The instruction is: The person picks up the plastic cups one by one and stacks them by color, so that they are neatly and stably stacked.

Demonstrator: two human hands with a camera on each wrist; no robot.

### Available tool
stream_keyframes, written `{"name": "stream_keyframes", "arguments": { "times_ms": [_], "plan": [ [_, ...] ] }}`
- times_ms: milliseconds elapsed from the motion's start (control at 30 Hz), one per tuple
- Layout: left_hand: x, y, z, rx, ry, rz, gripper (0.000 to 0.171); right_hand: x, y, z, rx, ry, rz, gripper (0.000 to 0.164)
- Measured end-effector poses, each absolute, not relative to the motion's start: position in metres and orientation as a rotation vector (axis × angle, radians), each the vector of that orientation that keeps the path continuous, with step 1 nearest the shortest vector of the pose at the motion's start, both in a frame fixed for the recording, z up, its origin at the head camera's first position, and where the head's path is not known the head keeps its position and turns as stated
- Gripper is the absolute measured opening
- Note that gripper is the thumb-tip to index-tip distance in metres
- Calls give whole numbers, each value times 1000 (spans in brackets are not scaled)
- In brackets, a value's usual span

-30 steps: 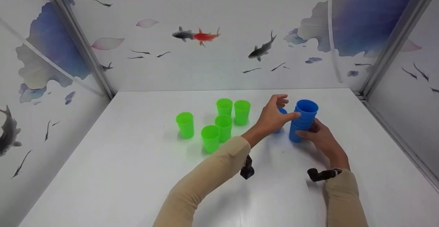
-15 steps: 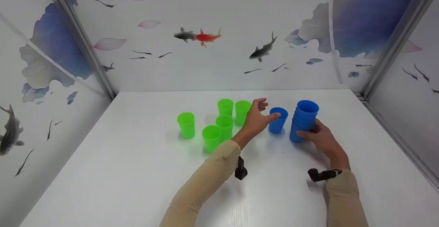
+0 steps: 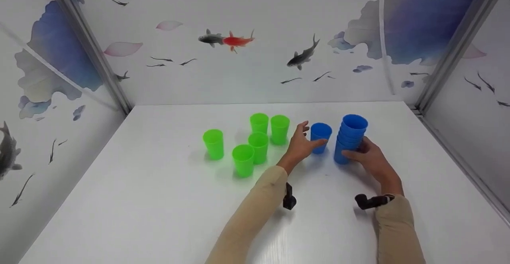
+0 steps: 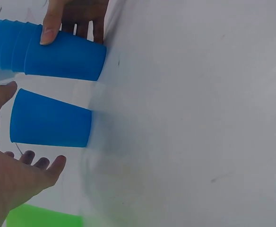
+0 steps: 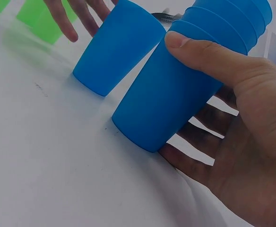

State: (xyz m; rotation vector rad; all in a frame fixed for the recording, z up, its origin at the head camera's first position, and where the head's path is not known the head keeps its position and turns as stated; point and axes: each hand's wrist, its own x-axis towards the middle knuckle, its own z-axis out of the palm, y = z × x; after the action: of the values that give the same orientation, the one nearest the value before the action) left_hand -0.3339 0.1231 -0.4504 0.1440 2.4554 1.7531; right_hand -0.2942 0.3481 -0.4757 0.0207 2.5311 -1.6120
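Observation:
A nested stack of blue cups [image 3: 350,138] stands upright at the right of the table. My right hand [image 3: 372,158] holds it low down, thumb on the near side and fingers behind, as the right wrist view also shows. Just left of the stack, a single blue cup [image 3: 320,132] stands upright. Around this cup my left hand [image 3: 299,146] is spread, thumb to one side and fingers to the other. Gaps show between cup and fingers in the left wrist view, where the single cup [image 4: 53,118] appears sideways.
Several green cups stand upright left of my left hand, among them a front one [image 3: 243,161] and a far-left one [image 3: 214,144]. The white table [image 3: 139,200] is bordered by printed walls [image 3: 247,80] at the back and sides.
My left hand has drawn back leftward from the top of the blue stack, then lowered around the single blue cup. My right hand has stayed on the stack.

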Motion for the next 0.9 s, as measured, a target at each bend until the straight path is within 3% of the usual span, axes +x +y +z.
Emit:
{"name": "stream_keyframes", "arguments": {
  "times_ms": [400, 633, 900],
  "plan": [
    [-338, 138, -460, 78, 2472, 1796, 80, -293, 348, -473, -15, 2524, -1638, 111],
    [-341, 139, -469, 109, 2498, 1840, 70, -295, 349, -476, -29, 2524, -1650, 109],
    [-341, 131, -460, 77, 2512, 1868, 69, -294, 349, -475, -17, 2522, -1637, 111]
  ]
}}
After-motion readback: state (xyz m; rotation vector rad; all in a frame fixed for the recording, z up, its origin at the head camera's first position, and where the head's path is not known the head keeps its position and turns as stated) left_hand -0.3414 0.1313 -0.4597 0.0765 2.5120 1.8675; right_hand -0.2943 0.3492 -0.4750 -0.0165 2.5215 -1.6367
